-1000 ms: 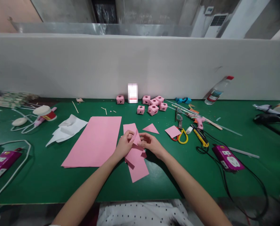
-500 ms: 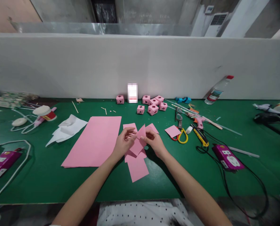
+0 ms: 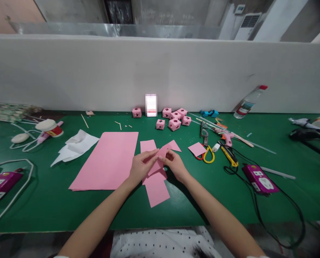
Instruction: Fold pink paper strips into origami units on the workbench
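Note:
Between my two hands is a pink paper square (image 3: 158,165), held up slightly over the table. My left hand (image 3: 141,165) is closed on its left side, and my right hand (image 3: 175,164) pinches its right edge near the top. The paper's upper part bends over between the fingertips; how sharp the fold is I cannot tell. Under and around the hands lie several loose pink squares (image 3: 157,193), partly overlapping. Left of them rests a stack of large pink sheets (image 3: 108,161). Farther back stand several folded pink paper cubes (image 3: 174,124) with diamond-shaped openings.
A lit phone (image 3: 151,105) leans on the white partition (image 3: 95,75). At right are scissors (image 3: 209,156), a utility knife (image 3: 230,157), a pink glue gun (image 3: 227,138), a purple power strip (image 3: 259,179) and a bottle (image 3: 247,104). Crumpled white paper (image 3: 75,145) and a cup (image 3: 50,128) lie left.
The held paper's raised corner has been brought down, folding toward me. My fingers have closed in along its top edge, the left hand reaching farther across.

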A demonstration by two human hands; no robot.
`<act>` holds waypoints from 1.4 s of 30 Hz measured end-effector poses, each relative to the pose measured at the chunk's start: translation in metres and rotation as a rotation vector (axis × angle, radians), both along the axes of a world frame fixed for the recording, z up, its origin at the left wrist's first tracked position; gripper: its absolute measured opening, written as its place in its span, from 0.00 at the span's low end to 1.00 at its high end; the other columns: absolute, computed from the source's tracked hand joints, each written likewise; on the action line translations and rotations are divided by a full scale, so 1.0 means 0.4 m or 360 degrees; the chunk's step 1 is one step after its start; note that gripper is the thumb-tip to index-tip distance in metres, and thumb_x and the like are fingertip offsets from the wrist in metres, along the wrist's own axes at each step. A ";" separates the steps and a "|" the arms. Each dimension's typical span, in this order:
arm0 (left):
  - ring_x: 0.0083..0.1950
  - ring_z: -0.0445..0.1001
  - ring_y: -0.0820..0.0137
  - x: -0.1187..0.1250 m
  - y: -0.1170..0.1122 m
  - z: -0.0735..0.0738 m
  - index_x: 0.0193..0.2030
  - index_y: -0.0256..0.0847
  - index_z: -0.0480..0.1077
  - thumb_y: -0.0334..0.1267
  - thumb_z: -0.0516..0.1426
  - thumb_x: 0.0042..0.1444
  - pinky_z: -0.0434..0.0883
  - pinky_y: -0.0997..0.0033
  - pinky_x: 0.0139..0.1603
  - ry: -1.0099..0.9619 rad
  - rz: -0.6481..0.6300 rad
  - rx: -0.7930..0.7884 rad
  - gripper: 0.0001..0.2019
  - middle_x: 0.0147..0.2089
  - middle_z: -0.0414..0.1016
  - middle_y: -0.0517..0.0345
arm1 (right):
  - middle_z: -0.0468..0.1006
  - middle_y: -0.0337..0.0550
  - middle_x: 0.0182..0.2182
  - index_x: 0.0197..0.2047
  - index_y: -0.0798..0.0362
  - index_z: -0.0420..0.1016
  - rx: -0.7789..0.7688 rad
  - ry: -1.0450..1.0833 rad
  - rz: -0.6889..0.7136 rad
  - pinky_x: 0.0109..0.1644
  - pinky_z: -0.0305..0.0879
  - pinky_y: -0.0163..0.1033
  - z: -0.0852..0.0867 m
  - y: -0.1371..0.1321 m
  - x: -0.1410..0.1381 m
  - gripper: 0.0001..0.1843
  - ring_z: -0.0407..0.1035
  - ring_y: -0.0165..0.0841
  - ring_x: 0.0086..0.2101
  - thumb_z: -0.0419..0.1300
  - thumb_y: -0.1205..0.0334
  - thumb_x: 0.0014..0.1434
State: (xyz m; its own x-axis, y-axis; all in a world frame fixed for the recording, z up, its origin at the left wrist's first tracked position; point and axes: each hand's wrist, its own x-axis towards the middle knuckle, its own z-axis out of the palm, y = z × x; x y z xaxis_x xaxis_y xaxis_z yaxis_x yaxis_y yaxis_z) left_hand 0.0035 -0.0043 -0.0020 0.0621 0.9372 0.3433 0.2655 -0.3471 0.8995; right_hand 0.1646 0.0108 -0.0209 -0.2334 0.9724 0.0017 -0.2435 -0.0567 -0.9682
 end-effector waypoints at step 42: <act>0.43 0.78 0.65 -0.004 0.000 0.000 0.44 0.43 0.79 0.39 0.60 0.56 0.73 0.66 0.45 0.0046 -0.0012 0.0046 0.10 0.42 0.81 0.53 | 0.75 0.41 0.25 0.35 0.54 0.80 0.0164 -0.0177 -0.0298 0.27 0.62 0.34 0.043 0.021 0.053 0.18 0.66 0.31 0.26 0.64 0.47 0.52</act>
